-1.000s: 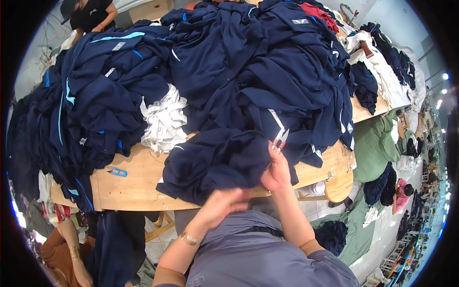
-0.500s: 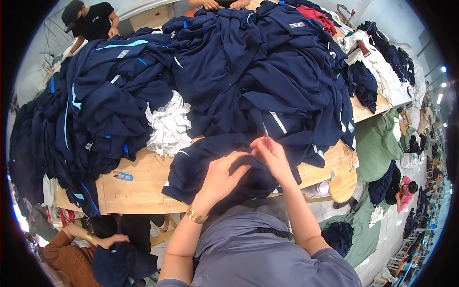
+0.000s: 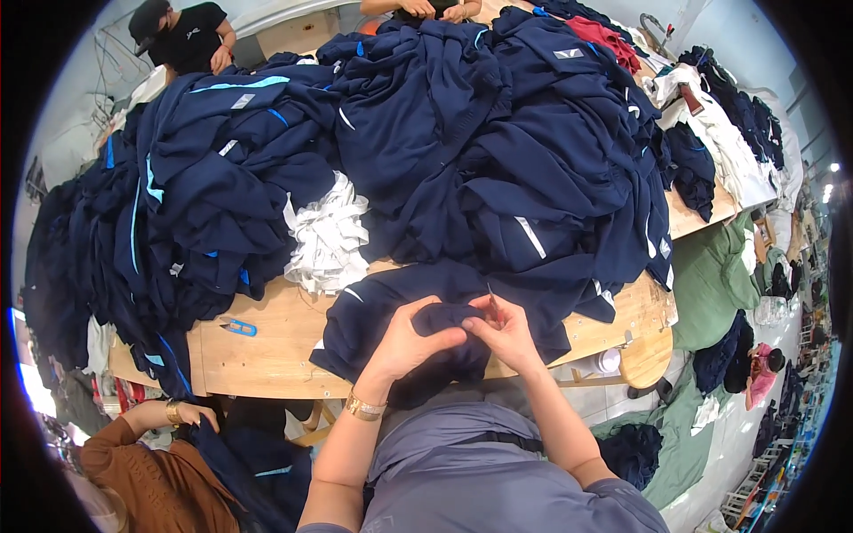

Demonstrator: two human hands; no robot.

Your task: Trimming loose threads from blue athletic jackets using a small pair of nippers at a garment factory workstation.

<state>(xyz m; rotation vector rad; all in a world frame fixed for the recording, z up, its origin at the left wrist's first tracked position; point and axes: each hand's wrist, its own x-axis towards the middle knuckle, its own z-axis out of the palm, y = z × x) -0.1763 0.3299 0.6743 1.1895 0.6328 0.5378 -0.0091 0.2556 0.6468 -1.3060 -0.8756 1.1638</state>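
A dark navy garment (image 3: 373,302) lies bunched in front of me at the table's near edge. My left hand (image 3: 410,342) is closed on its gathered edge, thumb stretched toward my right hand. My right hand (image 3: 505,336) pinches the same edge from the other side, thumb tip against the cloth. A small, thin pointed tool (image 3: 490,291) sticks up from my right fingers; its exact kind is too small to tell. Left of the garment are a bundle of white strips (image 3: 327,235) and blue thread snips (image 3: 238,328) on the wooden table (image 3: 267,369).
Large heaps of navy garments (image 3: 409,115) cover the table's far side. A person in brown (image 3: 147,471) handles navy cloth at lower left. Two other people work across the table, one in black (image 3: 191,40). A wooden stool (image 3: 647,355) stands at the right.
My right hand has come down from above the cloth to its edge, beside my left thumb. My left hand has closed on the fabric. The person in brown has shifted the cloth they hold.
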